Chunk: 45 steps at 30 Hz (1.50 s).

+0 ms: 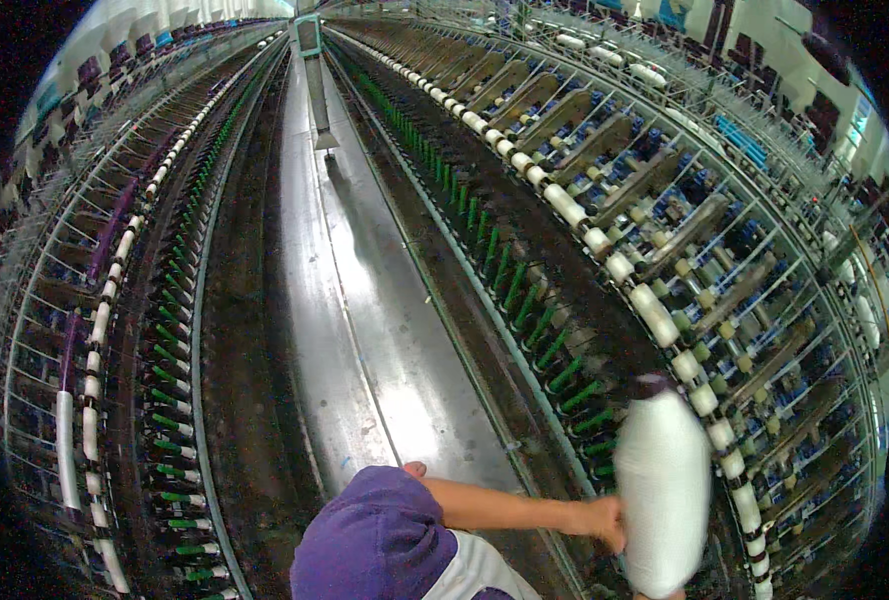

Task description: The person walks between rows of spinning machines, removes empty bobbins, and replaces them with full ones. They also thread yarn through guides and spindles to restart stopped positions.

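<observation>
A large white roving bobbin (665,490) stands nearly upright at the lower right, with a dark tube end at its top. My left arm, in a purple sleeve (370,535), bends at the elbow and reaches across to the right. My left hand (605,525) is closed against the bobbin's left side; its fingertips are partly hidden by it. Only a sliver of my right hand (663,595) shows under the bobbin's lower end, at the picture's bottom edge. Just left of the bobbin runs a row of green spindle tubes (513,285).
Long spinning frames flank a shiny metal aisle floor (335,330). White rollers (655,313) line the right frame, with metal arms behind. The left frame carries another row of green tubes (170,370) and white rollers (92,385). A hanging suction duct (315,90) stands far up the aisle.
</observation>
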Each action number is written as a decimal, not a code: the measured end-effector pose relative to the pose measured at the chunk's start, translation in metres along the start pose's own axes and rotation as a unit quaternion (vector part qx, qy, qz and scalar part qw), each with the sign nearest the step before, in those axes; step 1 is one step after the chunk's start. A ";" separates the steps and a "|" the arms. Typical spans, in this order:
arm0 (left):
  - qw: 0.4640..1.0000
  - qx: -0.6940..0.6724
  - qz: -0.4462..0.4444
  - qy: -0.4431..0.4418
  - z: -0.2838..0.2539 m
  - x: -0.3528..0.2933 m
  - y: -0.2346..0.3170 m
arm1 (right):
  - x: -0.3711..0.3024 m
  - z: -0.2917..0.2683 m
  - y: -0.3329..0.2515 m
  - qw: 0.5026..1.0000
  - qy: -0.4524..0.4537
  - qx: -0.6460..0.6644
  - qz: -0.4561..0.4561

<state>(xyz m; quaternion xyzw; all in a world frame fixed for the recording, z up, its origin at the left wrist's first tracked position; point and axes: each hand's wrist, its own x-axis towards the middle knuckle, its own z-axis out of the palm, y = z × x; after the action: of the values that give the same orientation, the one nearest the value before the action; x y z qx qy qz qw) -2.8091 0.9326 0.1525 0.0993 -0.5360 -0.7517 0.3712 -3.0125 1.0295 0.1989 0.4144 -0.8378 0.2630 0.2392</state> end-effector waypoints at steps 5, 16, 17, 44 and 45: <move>0.936 -0.167 0.177 0.256 -0.103 -0.133 0.062 | -0.064 0.030 -0.150 0.954 -0.122 0.192 -0.197; 0.678 -0.144 0.336 0.638 -0.321 -0.456 0.268 | -0.191 0.040 -0.605 0.266 -0.810 0.408 -0.327; 0.670 -0.118 0.353 0.642 -0.330 -0.471 0.291 | -0.214 0.041 -0.632 0.191 -0.879 0.333 -0.281; 0.237 0.418 0.389 0.786 -0.683 -0.683 0.649 | -0.518 0.067 -1.278 0.078 -0.683 0.543 -0.483; 0.196 0.351 0.477 0.781 -0.689 -0.701 0.661 | -0.533 0.072 -1.292 0.058 -0.674 0.562 -0.476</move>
<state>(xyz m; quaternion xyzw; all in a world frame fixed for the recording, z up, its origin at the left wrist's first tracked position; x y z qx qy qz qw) -1.6402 0.7949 0.2803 0.4812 -0.1265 0.2952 0.8157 -1.6768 0.6169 0.1283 0.7349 0.1350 0.0924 -0.6582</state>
